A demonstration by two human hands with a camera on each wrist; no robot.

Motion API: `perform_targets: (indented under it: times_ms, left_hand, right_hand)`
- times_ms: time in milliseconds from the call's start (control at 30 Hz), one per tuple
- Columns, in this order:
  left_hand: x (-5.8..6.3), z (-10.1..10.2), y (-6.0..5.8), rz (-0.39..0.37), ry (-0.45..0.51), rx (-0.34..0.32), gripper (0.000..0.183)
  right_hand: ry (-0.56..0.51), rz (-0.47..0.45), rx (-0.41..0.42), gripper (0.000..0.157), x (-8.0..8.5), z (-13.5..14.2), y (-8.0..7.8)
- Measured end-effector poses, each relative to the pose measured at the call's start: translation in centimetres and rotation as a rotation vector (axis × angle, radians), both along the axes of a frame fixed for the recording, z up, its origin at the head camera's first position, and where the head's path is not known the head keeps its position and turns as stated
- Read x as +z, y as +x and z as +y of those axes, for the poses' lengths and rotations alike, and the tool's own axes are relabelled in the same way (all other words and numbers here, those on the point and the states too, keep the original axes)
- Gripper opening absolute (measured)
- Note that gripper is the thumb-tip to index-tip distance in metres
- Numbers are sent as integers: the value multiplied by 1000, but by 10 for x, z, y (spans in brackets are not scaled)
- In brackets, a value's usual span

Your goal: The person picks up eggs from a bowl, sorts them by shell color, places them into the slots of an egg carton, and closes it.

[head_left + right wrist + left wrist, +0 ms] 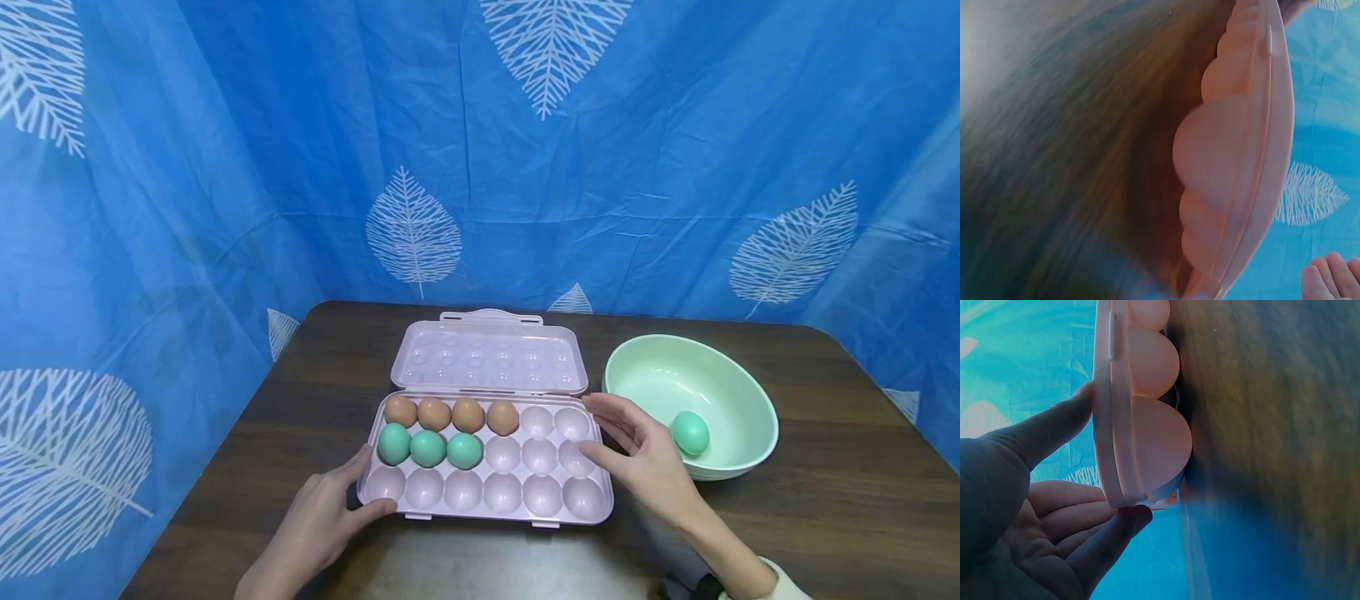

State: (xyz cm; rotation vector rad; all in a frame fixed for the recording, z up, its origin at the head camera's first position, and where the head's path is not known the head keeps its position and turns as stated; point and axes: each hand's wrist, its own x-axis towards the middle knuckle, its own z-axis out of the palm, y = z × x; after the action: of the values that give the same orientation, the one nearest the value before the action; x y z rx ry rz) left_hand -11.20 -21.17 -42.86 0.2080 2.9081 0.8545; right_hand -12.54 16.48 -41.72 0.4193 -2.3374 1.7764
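Note:
A pale pink egg tray (502, 482) lies with its lid (491, 358) folded back. Several brown eggs (468, 414) fill part of its back row, and three green eggs (428, 448) sit in the middle row from the left. At the left end, my left hand (318, 512) holds the tray, thumb on the rim at the front corner and fingers along the side; its fingertips (1138, 519) show against the tray edge in the left wrist view. My right hand (648, 454) hovers over the tray's right edge, fingers extended and nothing in them.
A light green bowl (738, 400) stands right of the tray, with one green egg (690, 433) inside. The dark wooden table (840, 467) backs onto a blue curtain (645, 167) with white leaf prints. A dark object (678, 586) is by my right wrist.

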Motion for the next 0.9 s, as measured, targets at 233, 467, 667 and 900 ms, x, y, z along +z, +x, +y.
perform_targets:
  times_ms: [233,467,667,900]
  left_hand:
    - [0,0,-1,-3,-5,3,89]
    - [0,0,1,-1,-5,5,89]
    - [1,0,0,-7,-12,8,89]
    - [1,0,0,-10,-3,4,89]
  right_hand:
    - [16,6,-39,50,2,19,7]
    - [97,32,-119,48,10,39,9]
    - [195,30,-166,48,16,55,8]
    - [380,-40,-273,49,16,75,8]
